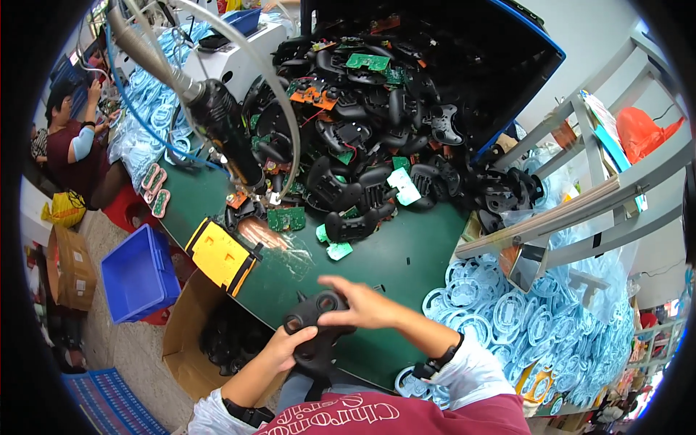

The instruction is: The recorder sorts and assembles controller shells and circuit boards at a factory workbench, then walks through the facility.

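Observation:
A black game controller (pixel 317 309) with round openings in its face is held over the near edge of the green table. My left hand (pixel 284 348) grips its lower left side, with the thumb on top. My right hand (pixel 362 306) has its thumb on the controller's face, its other fingers stretched past the upper right side. Some of those fingertips are hidden. Beyond my hands, a yellow fixture (pixel 221 255) lies at the table's left edge. Above it hangs a black powered screwdriver (pixel 226 130), its tip close to loose screws (pixel 267 235).
A heap of black controllers and circuit boards (pixel 355 130) spills from a large black bin (pixel 500 65). Light blue plastic rings (pixel 518 319) pile up at the right beside a grey metal frame (pixel 565 243). At left are a cardboard box (pixel 185 348), a blue crate (pixel 138 272) and a seated person (pixel 76 148).

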A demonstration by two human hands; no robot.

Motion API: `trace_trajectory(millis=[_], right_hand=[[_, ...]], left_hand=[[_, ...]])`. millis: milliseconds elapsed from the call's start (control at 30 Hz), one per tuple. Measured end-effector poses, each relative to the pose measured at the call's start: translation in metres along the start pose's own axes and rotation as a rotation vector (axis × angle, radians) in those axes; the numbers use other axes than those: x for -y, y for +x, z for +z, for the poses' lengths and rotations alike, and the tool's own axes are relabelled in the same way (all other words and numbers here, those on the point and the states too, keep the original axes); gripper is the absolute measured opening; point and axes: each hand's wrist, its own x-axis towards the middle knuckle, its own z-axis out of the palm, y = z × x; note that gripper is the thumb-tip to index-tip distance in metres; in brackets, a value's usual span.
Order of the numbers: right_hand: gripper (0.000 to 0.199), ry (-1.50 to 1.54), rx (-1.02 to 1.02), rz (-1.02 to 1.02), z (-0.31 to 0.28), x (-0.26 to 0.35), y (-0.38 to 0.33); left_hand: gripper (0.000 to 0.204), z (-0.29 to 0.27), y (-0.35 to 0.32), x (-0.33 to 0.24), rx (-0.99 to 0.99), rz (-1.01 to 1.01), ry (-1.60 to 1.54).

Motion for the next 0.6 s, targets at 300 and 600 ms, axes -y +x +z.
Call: trace_trajectory(millis=[300, 600], right_hand=[[0.074, -0.993, -0.945, 0.486, -0.238, -0.175, 0.031], [0.044, 0.132, -1.212, -0.005, -0.21, -0.143, -0.011]], left_hand=[[0.042, -0.117, -0.103, 0.016, -0.381, -0.009, 0.068], [0.042, -0.18, -0.148, 0.051, -0.549, 0.094, -0.208]])
